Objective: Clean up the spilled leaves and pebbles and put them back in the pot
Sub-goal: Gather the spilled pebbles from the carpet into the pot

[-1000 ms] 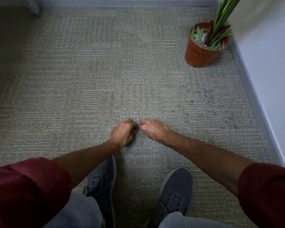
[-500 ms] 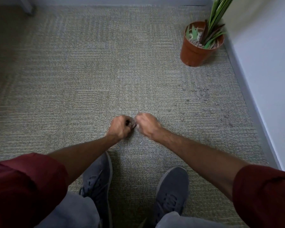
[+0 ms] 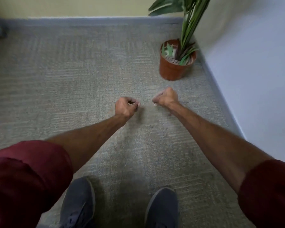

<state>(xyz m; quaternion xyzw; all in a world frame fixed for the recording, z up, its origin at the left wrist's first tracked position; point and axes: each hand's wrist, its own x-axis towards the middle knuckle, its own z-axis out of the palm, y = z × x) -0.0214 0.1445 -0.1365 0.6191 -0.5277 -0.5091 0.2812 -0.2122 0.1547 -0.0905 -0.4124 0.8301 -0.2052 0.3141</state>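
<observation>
Bare carpet (image 3: 76,83) runs from the left hand (image 3: 126,106) and right hand (image 3: 165,97) to the pot (image 3: 171,71), with nothing between. Tall leaves (image 3: 188,30) crowd the right of the pot's mouth, and the left is freer. The wall (image 3: 257,66) closes in near the pot's right.

Soft, diffuse indoor light lies flat over the grey carpet (image 3: 56,96) — moderate, brighter on the pale right wall (image 3: 262,71), which reads bluish. Motion blur smears the carpet weave, the leaves of the plant (image 3: 189,27), the left hand (image 3: 126,107) and the right hand (image 3: 166,98). Weak shadows sit just beside the left hand and around the shoes (image 3: 79,203). Wide-angle distortion bows the skirting (image 3: 89,22) at the edges.
</observation>
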